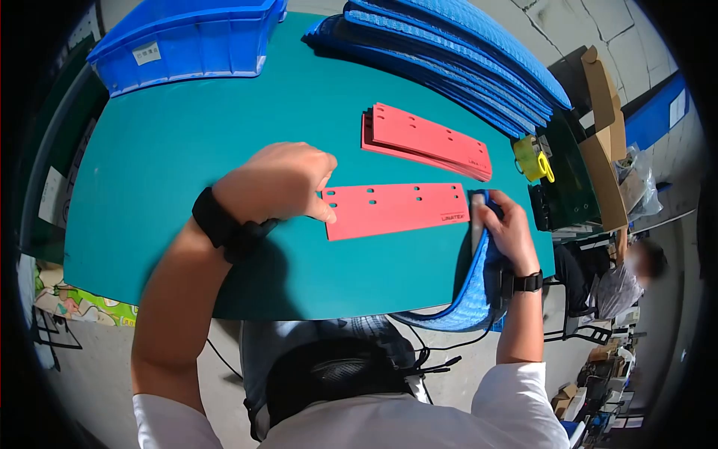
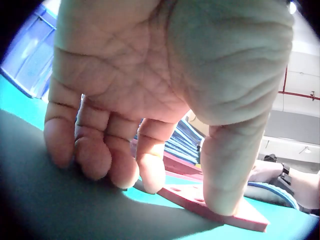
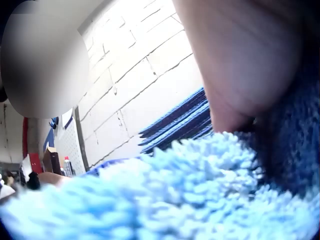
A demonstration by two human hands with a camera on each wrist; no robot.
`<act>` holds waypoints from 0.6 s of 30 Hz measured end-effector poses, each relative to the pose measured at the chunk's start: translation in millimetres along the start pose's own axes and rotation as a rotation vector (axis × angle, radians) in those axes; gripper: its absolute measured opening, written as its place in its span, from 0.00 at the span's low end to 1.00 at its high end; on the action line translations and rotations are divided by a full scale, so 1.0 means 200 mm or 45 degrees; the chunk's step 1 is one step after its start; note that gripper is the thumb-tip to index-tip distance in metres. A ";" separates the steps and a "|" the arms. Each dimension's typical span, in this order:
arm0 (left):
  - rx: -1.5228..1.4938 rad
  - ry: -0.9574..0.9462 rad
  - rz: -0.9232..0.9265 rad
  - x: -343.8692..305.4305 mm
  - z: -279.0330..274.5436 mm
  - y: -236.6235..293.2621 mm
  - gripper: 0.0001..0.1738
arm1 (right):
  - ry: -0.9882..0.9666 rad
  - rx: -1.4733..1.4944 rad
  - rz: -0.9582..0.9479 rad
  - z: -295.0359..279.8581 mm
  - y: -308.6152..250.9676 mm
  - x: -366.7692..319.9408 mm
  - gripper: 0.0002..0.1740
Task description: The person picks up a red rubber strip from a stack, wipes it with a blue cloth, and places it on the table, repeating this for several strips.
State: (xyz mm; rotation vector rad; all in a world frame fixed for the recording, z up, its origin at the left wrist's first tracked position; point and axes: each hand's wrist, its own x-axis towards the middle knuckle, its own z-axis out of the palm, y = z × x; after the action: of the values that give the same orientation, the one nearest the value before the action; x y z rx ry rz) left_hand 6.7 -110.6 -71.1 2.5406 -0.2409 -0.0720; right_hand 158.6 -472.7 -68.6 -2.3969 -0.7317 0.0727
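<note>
A red rectangular plate with paired slots and dark "LINATEX"-like lettering lies flat on the green table. My left hand is at its left end. In the left wrist view the straight thumb presses on the plate's corner, while the other fingers hang loosely beside it. At the plate's right end my right hand pinches the end of a blue fluffy pad, which has a pale strip along its top edge. That pad curves down over the table's front edge, and its blue pile fills the lower right wrist view.
Behind the plate lies a stack of similar red plates. Several blue pads are piled at the back right, near a yellow tape dispenser. A blue bin stands at the back left. Off to the right sits another person.
</note>
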 end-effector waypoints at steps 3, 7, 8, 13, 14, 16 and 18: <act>0.036 -0.066 -0.068 0.01 -0.03 0.05 0.26 | 0.096 -0.304 0.010 -0.06 0.02 0.01 0.17; 0.045 -0.041 -0.031 0.01 -0.01 0.02 0.27 | 0.112 -0.297 -0.320 -0.01 -0.26 0.05 0.15; 0.055 -0.047 -0.020 0.02 -0.01 0.03 0.27 | 0.088 -0.325 -0.404 0.04 -0.31 0.07 0.14; 0.036 0.012 -0.080 -0.01 -0.02 0.06 0.30 | -0.089 -0.240 -0.554 0.22 -0.40 0.13 0.12; 0.037 -0.005 -0.099 -0.01 -0.02 0.07 0.31 | -0.174 -0.115 -0.545 0.19 -0.38 0.15 0.12; 0.034 0.017 -0.062 -0.01 -0.02 0.06 0.31 | -0.220 -0.083 -0.278 0.10 -0.27 0.15 0.15; 0.027 0.048 -0.027 -0.01 -0.02 0.06 0.31 | -0.154 0.045 -0.157 0.05 -0.09 0.14 0.18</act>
State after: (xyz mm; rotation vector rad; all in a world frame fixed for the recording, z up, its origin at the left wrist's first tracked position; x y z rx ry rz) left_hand 2.4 -118.1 -60.7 2.5634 -0.2013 -0.0302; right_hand 171.0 -441.1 -63.7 -2.3239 -0.9248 0.1798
